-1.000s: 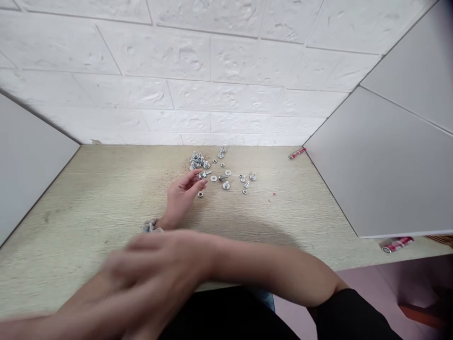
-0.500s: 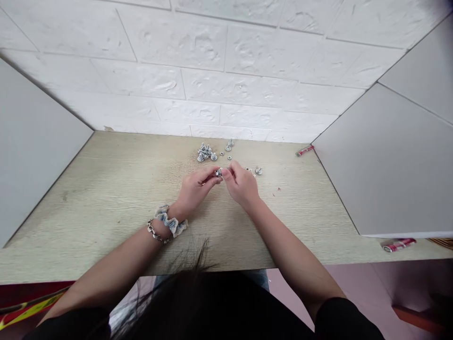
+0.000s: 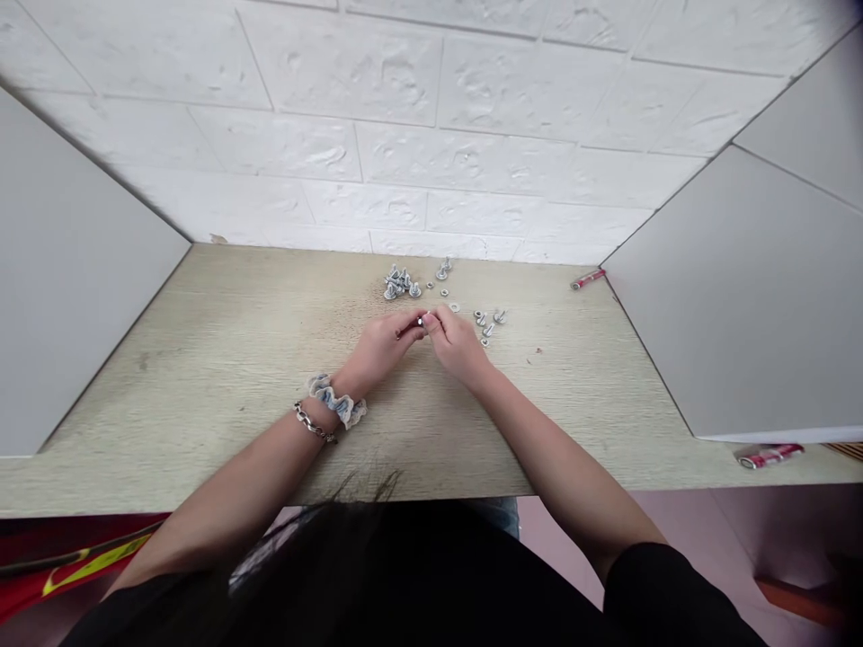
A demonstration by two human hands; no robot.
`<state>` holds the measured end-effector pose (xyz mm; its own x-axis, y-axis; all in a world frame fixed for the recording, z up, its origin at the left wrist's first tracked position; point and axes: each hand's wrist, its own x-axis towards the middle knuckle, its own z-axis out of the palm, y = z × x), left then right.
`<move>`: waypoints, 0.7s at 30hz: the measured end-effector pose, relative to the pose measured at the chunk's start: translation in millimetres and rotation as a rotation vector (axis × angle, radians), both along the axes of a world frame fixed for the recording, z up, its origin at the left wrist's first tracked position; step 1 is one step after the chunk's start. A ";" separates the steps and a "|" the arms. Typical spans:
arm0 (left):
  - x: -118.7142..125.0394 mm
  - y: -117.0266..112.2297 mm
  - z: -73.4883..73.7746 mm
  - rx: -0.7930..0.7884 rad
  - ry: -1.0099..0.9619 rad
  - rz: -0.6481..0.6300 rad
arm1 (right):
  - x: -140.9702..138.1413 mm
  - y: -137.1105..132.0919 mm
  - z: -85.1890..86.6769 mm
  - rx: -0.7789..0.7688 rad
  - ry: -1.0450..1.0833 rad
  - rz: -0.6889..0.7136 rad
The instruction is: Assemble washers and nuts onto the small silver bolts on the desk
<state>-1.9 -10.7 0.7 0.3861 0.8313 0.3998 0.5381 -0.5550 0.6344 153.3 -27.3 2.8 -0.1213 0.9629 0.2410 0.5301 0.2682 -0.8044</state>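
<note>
Between my fingertips sits a small silver bolt, mostly covered by both hands. My left hand pinches it from the left, with a scrunchie and a chain bracelet on that wrist. From the right, my right hand has its thumb and fingers closed on the same piece. Behind the hands lies a pile of bolts with washers on them. Two more bolts stand near the wall. To the right of my right hand are several loose bolts, a nut and a flat washer.
A white brick-patterned wall closes off the back of the wooden tabletop. Grey panels stand at the left and right. One red battery-like cylinder lies by the right panel, another near the front edge.
The view has shifted slightly. My fingers have turned and closed further over the bolt, so less of it shows. More loose hardware now appears beside my right hand.
</note>
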 end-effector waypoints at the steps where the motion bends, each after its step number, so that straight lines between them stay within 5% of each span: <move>1: 0.1 0.3 1.1 -0.020 0.001 -0.007 | -2.1 -0.7 -2.1 0.002 0.038 -0.016; 6: 2.8 0.2 2.9 -0.124 -0.032 -0.038 | -15.3 -3.8 -13.2 -0.084 0.301 -0.124; 15: 22.2 -0.7 14.6 -0.296 -0.241 -0.040 | -18.4 3.2 -25.6 -0.072 0.444 -0.163; 21: 36.2 5.0 4.7 -0.166 -0.235 0.071 | -15.8 7.0 -27.7 -0.097 0.448 -0.171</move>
